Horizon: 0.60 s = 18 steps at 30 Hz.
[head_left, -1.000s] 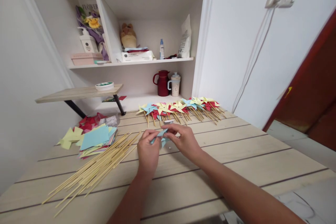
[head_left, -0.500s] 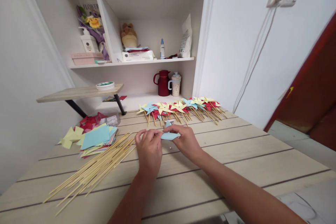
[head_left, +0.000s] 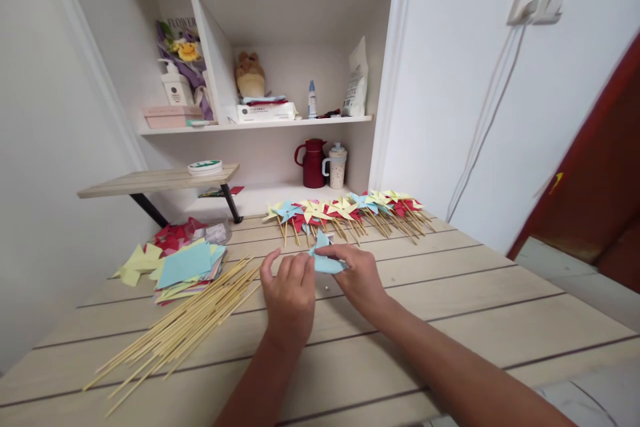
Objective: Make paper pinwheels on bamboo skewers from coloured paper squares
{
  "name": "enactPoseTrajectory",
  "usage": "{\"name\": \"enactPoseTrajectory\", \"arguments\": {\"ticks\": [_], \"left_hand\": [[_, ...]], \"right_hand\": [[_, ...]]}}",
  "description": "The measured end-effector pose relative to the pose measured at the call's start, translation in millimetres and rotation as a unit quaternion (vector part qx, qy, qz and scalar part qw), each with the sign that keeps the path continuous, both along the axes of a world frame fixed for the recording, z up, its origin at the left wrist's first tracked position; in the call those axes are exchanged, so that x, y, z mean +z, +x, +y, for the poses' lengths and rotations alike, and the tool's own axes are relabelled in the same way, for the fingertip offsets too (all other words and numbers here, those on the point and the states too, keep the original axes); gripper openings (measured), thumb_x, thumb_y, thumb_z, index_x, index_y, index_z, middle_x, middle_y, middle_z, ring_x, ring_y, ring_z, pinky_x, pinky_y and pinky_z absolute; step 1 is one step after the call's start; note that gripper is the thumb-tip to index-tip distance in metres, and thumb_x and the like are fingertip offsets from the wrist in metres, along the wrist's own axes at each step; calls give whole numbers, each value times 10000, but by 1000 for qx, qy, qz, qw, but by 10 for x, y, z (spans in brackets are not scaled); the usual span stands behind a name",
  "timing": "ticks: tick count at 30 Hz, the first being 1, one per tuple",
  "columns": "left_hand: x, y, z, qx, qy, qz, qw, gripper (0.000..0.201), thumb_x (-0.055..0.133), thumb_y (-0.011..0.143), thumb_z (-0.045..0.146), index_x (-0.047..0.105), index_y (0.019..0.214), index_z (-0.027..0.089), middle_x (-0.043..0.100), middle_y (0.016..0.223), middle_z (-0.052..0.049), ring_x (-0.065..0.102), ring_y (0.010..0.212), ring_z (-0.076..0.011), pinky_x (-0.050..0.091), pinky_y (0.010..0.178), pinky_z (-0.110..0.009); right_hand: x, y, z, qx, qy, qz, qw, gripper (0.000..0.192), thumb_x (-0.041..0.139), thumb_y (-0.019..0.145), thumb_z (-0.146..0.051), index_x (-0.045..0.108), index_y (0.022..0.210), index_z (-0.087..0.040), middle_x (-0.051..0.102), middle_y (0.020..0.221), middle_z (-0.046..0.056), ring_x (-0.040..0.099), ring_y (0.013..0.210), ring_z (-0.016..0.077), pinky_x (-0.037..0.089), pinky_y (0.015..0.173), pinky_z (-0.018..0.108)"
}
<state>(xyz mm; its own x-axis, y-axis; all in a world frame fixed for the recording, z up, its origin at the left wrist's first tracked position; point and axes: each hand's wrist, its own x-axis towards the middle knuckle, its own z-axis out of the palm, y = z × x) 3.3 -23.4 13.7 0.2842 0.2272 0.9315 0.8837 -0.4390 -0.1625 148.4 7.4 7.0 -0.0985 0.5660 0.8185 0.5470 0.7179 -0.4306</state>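
Two hands at work above one wooden worktop [head_left: 450,293]. The left hand [head_left: 290,287] and the right hand [head_left: 357,273] together grasp one partly folded blue paper pinwheel [head_left: 329,265], held between them near the middle of the worktop; the left thumb is hidden. One small bead [head_left: 327,287] lies just beside the right hand. Behind, a row of stick-mounted pinwheels [head_left: 343,208] in yellow, blue and red overlaps too closely for an exact count. To the left lie one loose bundle of thin wooden sticks [head_left: 185,327], likewise uncountable, one stack of coloured paper sheets [head_left: 186,265], one yellow folded paper [head_left: 137,265] and several red paper pieces [head_left: 173,235]. At the rear stand one dark red jug [head_left: 314,163] and one speckled tumbler [head_left: 337,170], side by side.
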Motion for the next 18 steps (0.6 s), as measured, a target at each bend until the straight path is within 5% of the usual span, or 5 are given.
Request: {"name": "enactPoseTrajectory", "arguments": {"ticks": [18], "left_hand": [[-22,20,-9,21,8,7,1000,168,538,868,34,652,907,151,731,836,-57,645,755,-172,357,966,-467]], "right_hand": [[-16,-34,-46,-36,15,-30,999,185,586,813,-114,735,855,-215,771,830,59,706,742,221,527,702,317]]}}
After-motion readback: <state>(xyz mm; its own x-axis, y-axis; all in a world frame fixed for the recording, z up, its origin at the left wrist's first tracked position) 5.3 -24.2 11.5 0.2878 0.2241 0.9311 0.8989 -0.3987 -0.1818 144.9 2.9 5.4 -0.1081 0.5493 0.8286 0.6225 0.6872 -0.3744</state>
